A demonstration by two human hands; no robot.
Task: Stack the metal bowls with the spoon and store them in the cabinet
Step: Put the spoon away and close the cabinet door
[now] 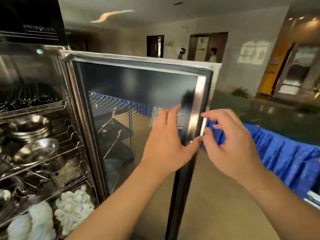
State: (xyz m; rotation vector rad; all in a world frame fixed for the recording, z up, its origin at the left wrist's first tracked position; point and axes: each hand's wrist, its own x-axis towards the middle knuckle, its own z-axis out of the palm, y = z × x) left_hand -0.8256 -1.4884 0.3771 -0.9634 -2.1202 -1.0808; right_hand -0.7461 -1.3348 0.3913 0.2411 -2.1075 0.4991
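The cabinet [52,52] stands at the left with its glass door [138,87] swung open towards me. Stacked metal bowls [29,127] rest on a wire shelf inside, and more bowls [38,149] lie tilted on the shelf below. I cannot make out a spoon. My left hand [166,144] lies flat against the inner side of the door near its free edge, fingers spread. My right hand [230,144] curls around the door's outer edge at the same height, its fingers loosely bent and nothing in it.
White folded cloths [72,203] fill the cabinet's lowest shelves. A table with a blue skirt [285,156] runs along the right. Bare floor [216,196] lies beyond the door. Two people [181,53] stand far off by doorways.
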